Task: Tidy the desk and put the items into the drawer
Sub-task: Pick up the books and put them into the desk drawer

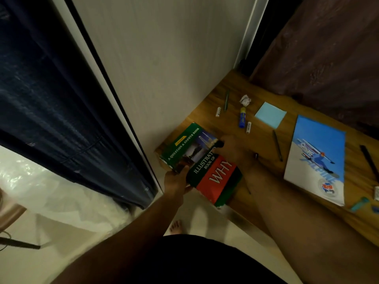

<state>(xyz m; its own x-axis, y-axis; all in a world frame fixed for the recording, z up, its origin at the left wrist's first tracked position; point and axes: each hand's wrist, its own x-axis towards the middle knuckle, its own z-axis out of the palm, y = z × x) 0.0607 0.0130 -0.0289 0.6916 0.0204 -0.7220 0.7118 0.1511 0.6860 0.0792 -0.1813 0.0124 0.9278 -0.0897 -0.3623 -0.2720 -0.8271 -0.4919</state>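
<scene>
A thick green and red book (207, 167) titled "Illustrated Book of Why" lies at the left end of the wooden desk (264, 144), hanging over the front edge. My left hand (177, 181) grips its near left edge, thumb on the cover. My right hand (231, 148) holds its far right side, fingers curled on the cover. Further along the desk lie a blue glue stick (242, 117), two small white tubes (218, 111) (248, 127), a green pen (226, 100), a crumpled paper ball (245, 100), a blue sticky pad (270, 115) and a dark pencil (277, 145).
A blue ski magazine (316, 158) lies at the right, with a black pen (369, 160) and teal bits (360, 203) beyond it. A white wall (164, 58) and a dark curtain (51, 89) stand to the left. No drawer shows.
</scene>
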